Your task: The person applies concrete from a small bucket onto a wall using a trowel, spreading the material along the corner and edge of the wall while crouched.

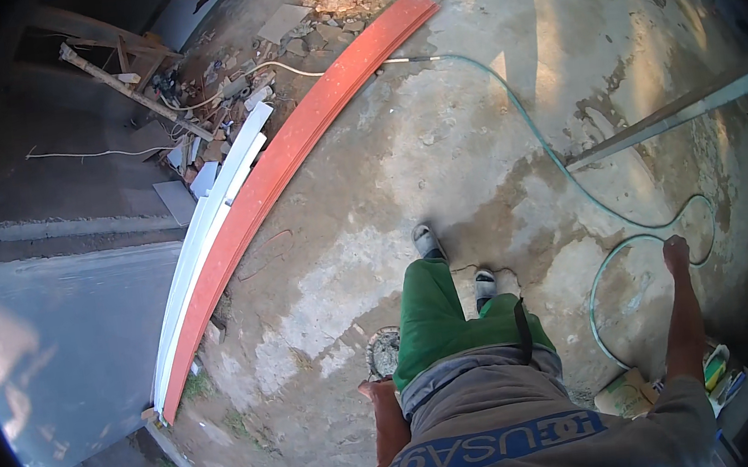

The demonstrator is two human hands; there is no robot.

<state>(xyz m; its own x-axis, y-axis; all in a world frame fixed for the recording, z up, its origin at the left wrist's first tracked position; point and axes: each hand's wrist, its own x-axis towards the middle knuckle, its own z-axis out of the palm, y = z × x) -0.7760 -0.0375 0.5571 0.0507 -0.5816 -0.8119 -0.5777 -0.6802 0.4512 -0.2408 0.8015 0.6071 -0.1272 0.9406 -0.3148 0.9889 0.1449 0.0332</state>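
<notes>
My left hand [378,389] is low beside my left thigh, its fingers curled at the edge of a round bucket [372,359]. Grey, lumpy material [387,351] fills the bucket; its handle is hard to make out. Out to my right, my right hand [676,249] hangs at the end of a stretched arm, fingers drawn in and nothing visible in them. Behind that hand, a green garden hose [534,128] loops over the floor, apparently apart from it.
Long red boards [291,142] and white strips [219,182] lie along the left. Rubble [335,32] is heaped behind them. A beam [672,118] slants in at right. A cardboard box [624,394] stands at lower right. Damp patches mark the concrete floor [438,145].
</notes>
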